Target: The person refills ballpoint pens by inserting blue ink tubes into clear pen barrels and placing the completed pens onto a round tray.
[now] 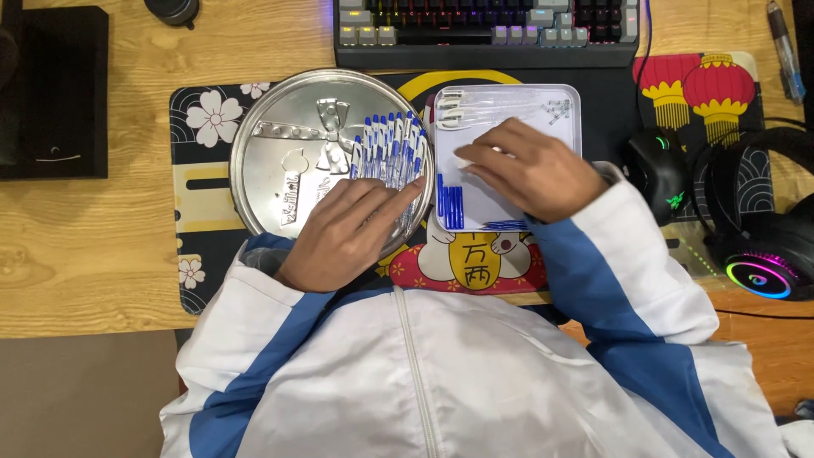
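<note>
A round metal tray (271,153) lies on the desk mat and holds a row of several blue-and-white pens (388,148) on its right side. My left hand (348,233) rests on the tray's lower right, its fingertips touching the pens. Beside it sits a white rectangular tray (568,106) with clear pen barrels (500,106) along its top and blue pen parts (451,206) at its lower left. My right hand (526,170) lies flat over the middle of that white tray, fingers pointing left. Whether it grips anything is hidden.
A keyboard (487,30) stands behind the trays. A black mouse (657,170) and a headset (767,216) lie to the right, a black box (55,93) at the far left. The patterned desk mat (199,195) covers the wooden desk.
</note>
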